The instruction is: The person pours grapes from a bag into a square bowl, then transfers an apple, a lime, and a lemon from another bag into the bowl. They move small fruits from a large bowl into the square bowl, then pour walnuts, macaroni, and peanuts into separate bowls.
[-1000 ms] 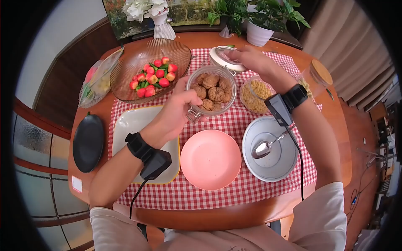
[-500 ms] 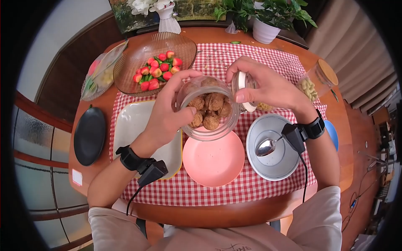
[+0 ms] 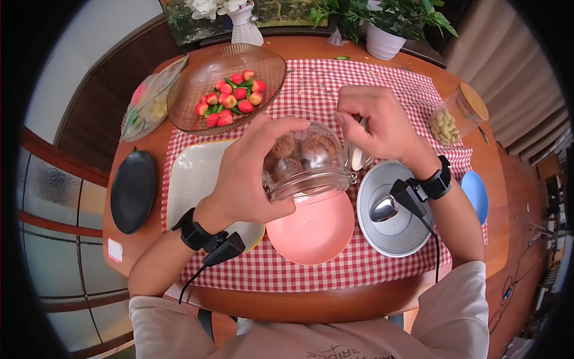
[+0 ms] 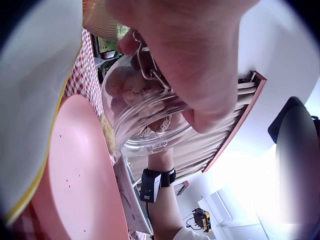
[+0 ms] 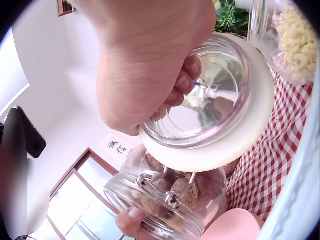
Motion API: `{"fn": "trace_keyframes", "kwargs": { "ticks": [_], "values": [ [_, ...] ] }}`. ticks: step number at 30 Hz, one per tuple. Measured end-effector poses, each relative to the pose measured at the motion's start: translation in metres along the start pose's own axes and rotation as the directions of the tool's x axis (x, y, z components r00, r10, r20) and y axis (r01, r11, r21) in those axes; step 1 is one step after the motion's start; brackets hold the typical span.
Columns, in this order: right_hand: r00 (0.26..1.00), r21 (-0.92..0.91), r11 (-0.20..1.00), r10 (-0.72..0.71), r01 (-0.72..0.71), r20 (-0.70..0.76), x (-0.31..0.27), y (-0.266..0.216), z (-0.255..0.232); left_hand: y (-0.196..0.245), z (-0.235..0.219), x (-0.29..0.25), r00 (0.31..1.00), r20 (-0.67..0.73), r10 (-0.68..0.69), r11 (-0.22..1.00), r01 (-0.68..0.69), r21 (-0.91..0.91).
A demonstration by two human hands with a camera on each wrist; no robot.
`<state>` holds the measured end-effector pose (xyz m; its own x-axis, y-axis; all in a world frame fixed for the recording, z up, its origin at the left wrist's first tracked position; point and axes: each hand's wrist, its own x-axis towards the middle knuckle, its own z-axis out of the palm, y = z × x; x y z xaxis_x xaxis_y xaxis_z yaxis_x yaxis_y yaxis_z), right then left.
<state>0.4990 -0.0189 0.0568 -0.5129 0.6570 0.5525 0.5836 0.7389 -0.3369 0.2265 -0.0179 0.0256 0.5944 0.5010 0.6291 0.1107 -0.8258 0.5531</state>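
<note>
My left hand (image 3: 245, 170) grips a glass clip-top jar (image 3: 305, 161) by its side, thumb near the rim. The jar is tipped, its mouth facing my body above the far part of a pink plate (image 3: 311, 233). Several walnuts (image 4: 135, 90) are inside it. To the right, my right hand (image 3: 379, 122) holds the jar's lid (image 5: 215, 155), a clear glass disc with a white sealing ring, its fingers curled at the glass. Wire hinge loops (image 5: 170, 197) show between lid and jar rim. In the head view my right hand hides much of the lid.
A grey-white basin (image 3: 391, 239) with a metal spoon (image 3: 383, 209) stands right of the plate; a white yellow-edged tray (image 3: 188, 179) lies left. Behind are an amber bowl (image 3: 179, 96) of small red fruit and green peppers, and a cork-lidded jar (image 3: 443, 127). A black oval plate (image 3: 133, 191) sits far left.
The jar has come nearer to me and tipped over, its mouth turning from upward to toward my body above the pink plate. The right hand has swung the lid to the jar's right side.
</note>
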Motion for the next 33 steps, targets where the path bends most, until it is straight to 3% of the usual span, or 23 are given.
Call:
{"fn": "trace_keyframes", "kwargs": {
  "ticks": [5,9,11,17,33],
  "values": [
    [0.999,-0.063,0.997,-0.041,0.040,-0.015,0.002,-0.003,-0.005,0.002,-0.004,0.001,0.999,0.032,0.032,0.993,-0.036,0.113],
    [0.980,-0.157,0.973,-0.181,0.167,-0.086,0.003,-0.007,-0.009,-0.002,-0.007,0.001,0.995,0.061,0.075,0.977,-0.086,0.193],
    [0.968,-0.190,0.960,-0.229,0.206,-0.105,0.003,-0.009,-0.010,-0.003,-0.005,0.003,0.984,0.039,0.175,0.962,-0.180,0.203],
    [0.950,-0.242,0.937,-0.286,0.251,-0.125,0.004,-0.013,-0.009,-0.005,-0.011,-0.007,0.984,0.161,0.076,0.974,-0.108,0.201],
    [0.895,-0.303,0.884,-0.416,0.357,-0.160,0.006,-0.013,-0.009,-0.005,-0.009,-0.007,0.984,0.137,0.115,0.963,-0.145,0.228]
  ]
}}
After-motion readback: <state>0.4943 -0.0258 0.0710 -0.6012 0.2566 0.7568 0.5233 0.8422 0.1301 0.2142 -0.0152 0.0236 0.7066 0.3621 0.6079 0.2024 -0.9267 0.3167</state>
